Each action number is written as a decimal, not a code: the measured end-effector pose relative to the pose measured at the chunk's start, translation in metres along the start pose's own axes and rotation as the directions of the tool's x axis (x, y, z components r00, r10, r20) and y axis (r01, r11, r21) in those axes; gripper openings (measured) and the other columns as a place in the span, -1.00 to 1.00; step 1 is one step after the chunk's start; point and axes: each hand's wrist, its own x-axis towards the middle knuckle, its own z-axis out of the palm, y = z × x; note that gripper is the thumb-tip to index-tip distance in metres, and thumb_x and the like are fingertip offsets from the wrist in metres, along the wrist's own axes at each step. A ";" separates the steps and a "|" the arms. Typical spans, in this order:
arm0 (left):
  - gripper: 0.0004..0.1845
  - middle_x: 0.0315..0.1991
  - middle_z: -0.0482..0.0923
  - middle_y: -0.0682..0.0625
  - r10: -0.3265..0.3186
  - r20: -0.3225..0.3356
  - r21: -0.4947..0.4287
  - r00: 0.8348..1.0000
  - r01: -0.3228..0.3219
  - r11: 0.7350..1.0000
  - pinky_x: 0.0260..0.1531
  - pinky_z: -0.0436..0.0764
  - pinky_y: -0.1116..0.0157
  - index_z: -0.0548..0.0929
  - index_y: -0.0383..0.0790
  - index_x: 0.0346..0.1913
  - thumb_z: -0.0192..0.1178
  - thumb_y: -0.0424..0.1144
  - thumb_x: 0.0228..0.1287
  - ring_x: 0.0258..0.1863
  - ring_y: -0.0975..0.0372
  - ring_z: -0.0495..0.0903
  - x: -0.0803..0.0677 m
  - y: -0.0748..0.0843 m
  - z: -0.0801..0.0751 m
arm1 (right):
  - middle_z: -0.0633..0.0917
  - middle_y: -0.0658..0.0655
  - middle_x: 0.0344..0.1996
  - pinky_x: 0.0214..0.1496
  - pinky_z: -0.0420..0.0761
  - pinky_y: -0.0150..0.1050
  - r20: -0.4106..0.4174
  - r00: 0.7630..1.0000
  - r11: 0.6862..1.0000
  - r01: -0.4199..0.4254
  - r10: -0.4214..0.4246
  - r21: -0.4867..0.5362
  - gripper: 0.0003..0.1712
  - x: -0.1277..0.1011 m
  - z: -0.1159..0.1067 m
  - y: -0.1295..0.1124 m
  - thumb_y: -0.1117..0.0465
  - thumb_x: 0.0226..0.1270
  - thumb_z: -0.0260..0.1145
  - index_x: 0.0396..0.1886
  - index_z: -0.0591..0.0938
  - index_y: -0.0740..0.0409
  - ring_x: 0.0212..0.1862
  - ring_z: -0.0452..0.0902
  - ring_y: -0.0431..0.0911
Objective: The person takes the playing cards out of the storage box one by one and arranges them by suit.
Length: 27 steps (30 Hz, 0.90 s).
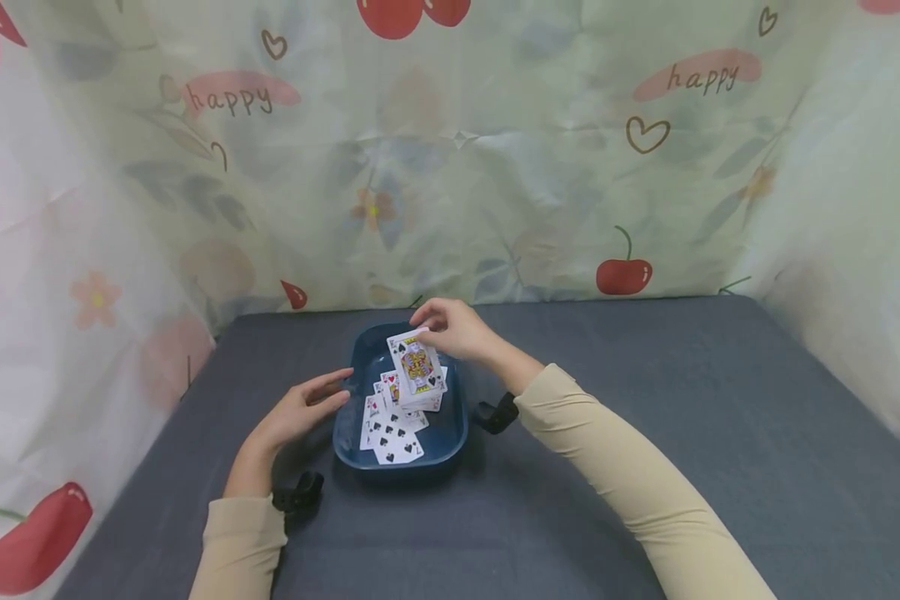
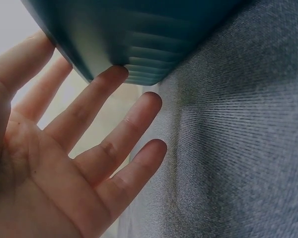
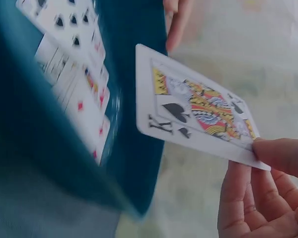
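Note:
A dark blue tray [image 1: 455, 433] sits on the grey cloth-covered table and holds several face-up playing cards [image 1: 392, 433]. My right hand [image 1: 453, 329] pinches a king of spades card [image 1: 417, 363] by its far edge, holding it over the tray. The right wrist view shows that king of spades card [image 3: 198, 106] between thumb and fingers [image 3: 283, 156], with the tray [image 3: 49, 148] and its cards [image 3: 74, 79] below. My left hand [image 1: 303, 408] lies open against the tray's left side; in the left wrist view its straight fingers [image 2: 114, 124] touch the tray's ribbed outer wall [image 2: 139, 44].
The grey table surface [image 1: 645, 400] stretches wide to the right and front of the tray. A floral curtain [image 1: 450, 150] with cherries and "happy" prints encloses the back and both sides.

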 end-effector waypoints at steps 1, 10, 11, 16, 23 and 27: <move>-0.41 0.37 0.24 -0.24 -0.001 0.000 -0.001 1.000 0.001 1.000 0.29 0.30 -0.10 0.25 -0.01 0.39 0.07 0.00 0.34 0.31 -0.07 0.33 0.000 0.000 0.000 | 0.68 0.28 -0.18 -0.22 0.59 -0.33 -0.006 1.000 1.000 -0.007 0.007 0.021 -0.71 -0.002 -0.006 0.003 0.34 0.26 0.22 -0.02 0.54 0.29 -0.10 0.61 0.04; -0.40 0.40 0.19 -0.22 0.015 0.003 -0.017 1.000 -0.015 1.000 0.29 0.31 -0.09 0.24 -0.02 0.39 0.07 -0.01 0.34 0.31 -0.06 0.34 -0.002 0.000 0.000 | 0.60 0.34 0.01 -0.03 0.61 -0.11 -0.095 0.985 0.983 -0.130 0.143 0.133 -0.64 -0.023 -0.059 0.044 0.27 0.33 0.16 0.10 0.47 0.29 -0.03 0.56 0.08; -0.40 0.40 0.19 -0.22 0.016 0.004 -0.019 1.000 -0.016 1.000 0.29 0.31 -0.08 0.24 -0.03 0.39 0.08 -0.01 0.34 0.30 -0.06 0.34 -0.002 0.000 0.000 | 0.59 0.34 0.02 -0.02 0.60 -0.11 -0.104 0.981 0.980 -0.146 0.161 0.137 -0.63 -0.024 -0.063 0.050 0.26 0.34 0.15 0.10 0.46 0.28 -0.03 0.56 0.07; -0.40 0.40 0.20 -0.21 0.023 -0.001 -0.025 1.000 -0.023 0.999 0.28 0.33 -0.07 0.25 -0.03 0.39 0.09 -0.01 0.33 0.30 -0.06 0.35 -0.002 -0.002 -0.001 | 0.57 0.36 0.03 0.07 0.56 -0.05 -0.132 0.961 0.963 -0.220 0.241 0.157 -0.62 -0.027 -0.071 0.079 0.26 0.35 0.14 0.12 0.45 0.29 -0.05 0.54 0.04; -0.40 0.41 0.18 -0.20 0.011 0.000 -0.026 1.000 -0.011 1.000 0.29 0.30 -0.09 0.25 0.00 0.38 0.08 0.02 0.32 0.33 -0.06 0.29 -0.002 -0.002 -0.001 | 0.56 0.40 0.06 -0.03 0.58 -0.18 -0.147 0.934 0.941 -0.305 0.326 0.149 -0.60 -0.021 -0.070 0.113 0.28 0.34 0.14 0.13 0.45 0.35 -0.10 0.54 -0.05; -0.40 0.41 0.17 -0.19 0.003 -0.004 -0.025 1.000 -0.003 1.000 0.29 0.30 -0.09 0.26 0.01 0.38 0.08 0.02 0.32 0.34 -0.06 0.28 -0.002 -0.001 -0.001 | 0.56 0.40 0.05 -0.20 0.55 -0.38 -0.154 0.915 0.924 -0.351 0.372 0.150 -0.60 -0.017 -0.068 0.129 0.29 0.32 0.14 0.12 0.45 0.37 -0.20 0.52 -0.18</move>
